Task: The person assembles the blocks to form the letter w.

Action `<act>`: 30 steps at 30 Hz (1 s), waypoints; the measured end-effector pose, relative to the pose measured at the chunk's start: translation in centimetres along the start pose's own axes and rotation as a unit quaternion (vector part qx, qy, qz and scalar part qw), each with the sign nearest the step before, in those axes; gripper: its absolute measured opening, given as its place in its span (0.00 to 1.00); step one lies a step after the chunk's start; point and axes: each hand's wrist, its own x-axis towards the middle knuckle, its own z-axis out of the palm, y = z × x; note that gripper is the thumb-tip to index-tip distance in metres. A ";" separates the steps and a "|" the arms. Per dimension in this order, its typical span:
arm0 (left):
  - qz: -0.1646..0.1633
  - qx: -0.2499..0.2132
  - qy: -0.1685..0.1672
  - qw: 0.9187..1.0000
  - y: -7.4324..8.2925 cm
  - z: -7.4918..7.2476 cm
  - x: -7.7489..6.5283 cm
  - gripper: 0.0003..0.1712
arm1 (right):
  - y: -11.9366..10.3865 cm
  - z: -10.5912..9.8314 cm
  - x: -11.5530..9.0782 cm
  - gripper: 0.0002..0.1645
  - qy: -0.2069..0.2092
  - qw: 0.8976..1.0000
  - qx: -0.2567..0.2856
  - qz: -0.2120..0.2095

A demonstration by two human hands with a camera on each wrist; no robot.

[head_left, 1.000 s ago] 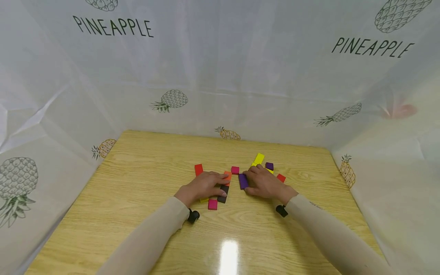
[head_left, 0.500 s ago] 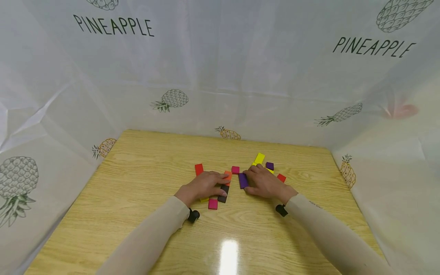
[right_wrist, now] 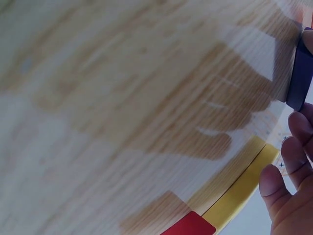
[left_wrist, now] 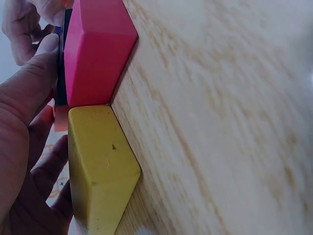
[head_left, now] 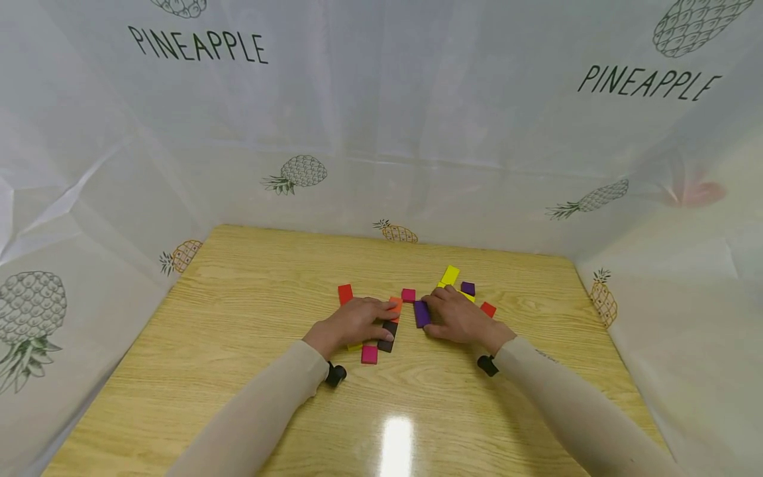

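Note:
My left hand [head_left: 352, 322] lies over a cluster of coloured blocks, fingertips touching an orange block [head_left: 396, 305] and thumb on a black block [head_left: 386, 344]. A pink block [left_wrist: 98, 63] and a yellow block [left_wrist: 102, 156] sit end to end beside this hand in the left wrist view. Between thumb and index finger, my right hand [head_left: 460, 318] pinches a purple block [head_left: 422, 315] by its two ends, low at the table. Its other fingers spread near a yellow block [right_wrist: 244, 188] and a red block [right_wrist: 190, 226]. The palms hide parts of both clusters.
Behind the hands sits a small pink block [head_left: 408, 295]. A red block [head_left: 345, 293] pokes out past the left hand; a small purple block [head_left: 467, 288] lies beyond the right. The wooden table [head_left: 268, 265] is backed by a pineapple-print sheet [head_left: 381, 132].

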 end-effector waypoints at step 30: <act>-0.009 0.001 -0.005 1.000 0.1 0.0 0.0 0.36 | -0.1 -0.1 0.1 0.38 -0.006 1.000 -0.001 0.006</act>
